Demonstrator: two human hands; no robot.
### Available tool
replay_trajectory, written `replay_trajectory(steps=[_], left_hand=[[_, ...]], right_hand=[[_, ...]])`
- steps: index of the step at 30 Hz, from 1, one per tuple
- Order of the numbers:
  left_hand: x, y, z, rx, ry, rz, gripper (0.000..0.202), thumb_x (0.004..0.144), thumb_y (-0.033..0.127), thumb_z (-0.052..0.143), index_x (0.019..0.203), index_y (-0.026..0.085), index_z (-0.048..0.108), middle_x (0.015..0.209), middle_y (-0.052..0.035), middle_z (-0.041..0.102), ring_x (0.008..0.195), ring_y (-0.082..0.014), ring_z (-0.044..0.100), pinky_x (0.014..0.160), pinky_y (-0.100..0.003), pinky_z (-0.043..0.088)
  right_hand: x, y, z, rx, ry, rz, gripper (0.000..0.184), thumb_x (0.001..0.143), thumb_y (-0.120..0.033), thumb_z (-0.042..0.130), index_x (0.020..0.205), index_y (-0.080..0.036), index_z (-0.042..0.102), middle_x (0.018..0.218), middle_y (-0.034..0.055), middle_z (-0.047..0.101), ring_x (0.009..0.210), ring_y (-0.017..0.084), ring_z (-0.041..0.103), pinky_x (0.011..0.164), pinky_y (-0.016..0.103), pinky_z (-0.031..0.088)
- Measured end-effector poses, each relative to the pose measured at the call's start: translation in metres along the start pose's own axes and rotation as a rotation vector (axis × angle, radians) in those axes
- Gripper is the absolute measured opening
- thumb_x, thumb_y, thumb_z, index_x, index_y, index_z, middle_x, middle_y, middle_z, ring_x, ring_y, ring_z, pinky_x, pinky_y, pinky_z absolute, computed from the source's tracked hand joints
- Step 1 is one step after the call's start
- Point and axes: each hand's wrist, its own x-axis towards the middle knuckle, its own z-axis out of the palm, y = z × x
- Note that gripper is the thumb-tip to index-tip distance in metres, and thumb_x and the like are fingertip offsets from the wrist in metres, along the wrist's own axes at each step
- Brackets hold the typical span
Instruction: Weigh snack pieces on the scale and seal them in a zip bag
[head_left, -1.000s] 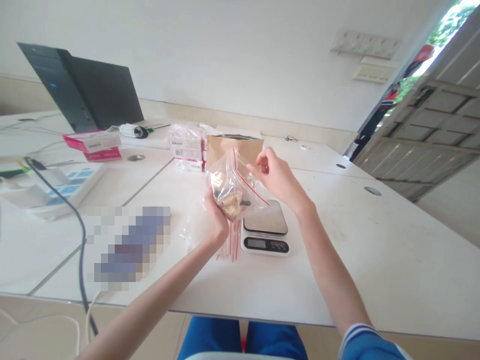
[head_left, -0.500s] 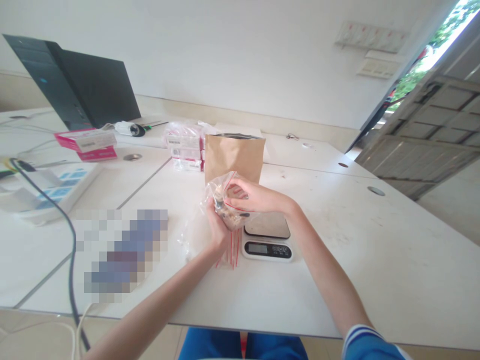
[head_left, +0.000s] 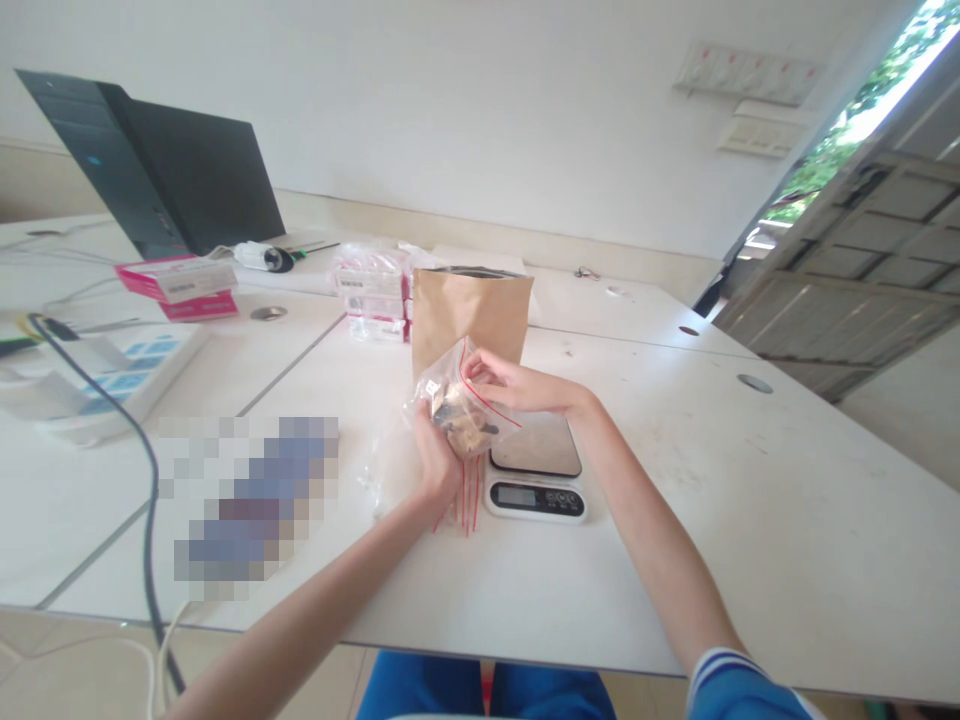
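A clear zip bag (head_left: 466, 428) with a red seal line holds light brown and dark pieces, too blurred to name. My left hand (head_left: 439, 450) is wrapped round its lower left side. At the bag's mouth, the bent fingers of my right hand (head_left: 504, 382) grip the edge by the red line. Just behind stands an upright brown paper pouch (head_left: 472, 315), its top open. Below my hands lie flat clear zip bags (head_left: 466, 505) with red lines. To their right is a kitchen scale (head_left: 536, 498), its metal plate partly under my right wrist.
Pink-and-white boxes in plastic wrap (head_left: 375, 295) are stacked left of the pouch. Farther left are a black computer tower (head_left: 202, 185), pink boxes (head_left: 180, 285), a white tray (head_left: 127, 370) and a dark cable (head_left: 148, 520). A blurred-out patch covers something on the table's left.
My right fingers have drawn back from deeper in the bag to its mouth. The red seal line now runs straighter down to the right. My left hand keeps its hold.
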Motion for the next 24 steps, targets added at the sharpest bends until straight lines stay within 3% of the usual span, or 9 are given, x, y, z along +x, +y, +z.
replay_trajectory(steps=[3, 6, 8, 12, 15, 19, 24], left_hand=[[0.005, -0.003, -0.006, -0.065, 0.027, -0.012, 0.038, 0.087, 0.043, 0.034, 0.086, 0.02, 0.064, 0.087, -0.0033, 0.072, 0.082, -0.017, 0.068, 0.08, -0.03, 0.053], [0.005, -0.003, -0.007, -0.092, -0.017, -0.019, 0.04, 0.087, 0.044, 0.035, 0.088, 0.018, 0.066, 0.091, -0.0052, 0.072, 0.087, -0.0192, 0.068, 0.084, -0.032, 0.052], [0.003, -0.002, -0.006, -0.078, -0.011, -0.005, 0.038, 0.087, 0.043, 0.037, 0.087, 0.018, 0.067, 0.09, -0.0057, 0.073, 0.086, -0.0195, 0.068, 0.083, -0.031, 0.052], [0.002, -0.001, -0.005, -0.048, 0.046, 0.029, 0.032, 0.085, 0.038, 0.042, 0.086, 0.018, 0.066, 0.085, -0.0057, 0.072, 0.082, -0.0195, 0.068, 0.076, -0.03, 0.053], [0.004, -0.001, -0.004, -0.063, 0.017, -0.01, 0.037, 0.085, 0.04, 0.038, 0.091, 0.017, 0.066, 0.087, -0.0062, 0.072, 0.081, -0.0199, 0.068, 0.072, -0.031, 0.054], [0.002, 0.004, -0.003, -0.108, 0.021, -0.066, 0.04, 0.089, 0.034, 0.03, 0.084, 0.02, 0.066, 0.083, -0.0026, 0.073, 0.076, -0.0167, 0.068, 0.071, -0.029, 0.053], [-0.001, 0.009, -0.006, -0.157, 0.042, -0.094, 0.033, 0.09, 0.027, 0.033, 0.085, 0.021, 0.065, 0.079, 0.0035, 0.071, 0.075, -0.0139, 0.066, 0.075, -0.027, 0.052]], right_hand=[[-0.001, 0.0, 0.001, 0.025, -0.061, 0.009, 0.021, 0.086, -0.032, 0.056, 0.098, -0.02, 0.044, 0.097, 0.0014, 0.055, 0.086, 0.011, 0.055, 0.073, 0.024, 0.047], [-0.001, 0.001, 0.005, 0.002, -0.09, 0.014, 0.038, 0.081, -0.03, 0.063, 0.111, -0.021, 0.041, 0.1, 0.0015, 0.057, 0.082, 0.01, 0.057, 0.065, 0.022, 0.047], [0.002, 0.002, 0.01, -0.062, -0.066, -0.021, 0.041, 0.079, -0.028, 0.065, 0.113, -0.021, 0.045, 0.101, 0.0015, 0.057, 0.081, 0.01, 0.058, 0.065, 0.022, 0.047], [0.008, 0.003, 0.016, -0.161, 0.004, -0.096, 0.028, 0.076, -0.023, 0.067, 0.102, -0.021, 0.058, 0.099, 0.0012, 0.059, 0.085, 0.013, 0.059, 0.071, 0.024, 0.047], [0.012, 0.005, 0.015, -0.166, 0.055, -0.046, 0.032, 0.074, -0.021, 0.067, 0.105, -0.019, 0.061, 0.09, 0.0001, 0.062, 0.08, 0.013, 0.06, 0.069, 0.024, 0.045], [0.014, 0.008, 0.012, -0.132, 0.083, -0.013, 0.04, 0.072, -0.021, 0.067, 0.112, -0.015, 0.06, 0.081, -0.0007, 0.063, 0.072, 0.012, 0.058, 0.067, 0.025, 0.044], [0.015, 0.012, 0.009, -0.062, 0.138, -0.038, 0.036, 0.071, -0.011, 0.063, 0.107, -0.014, 0.064, 0.104, 0.0056, 0.067, 0.09, 0.015, 0.061, 0.079, 0.026, 0.047]])
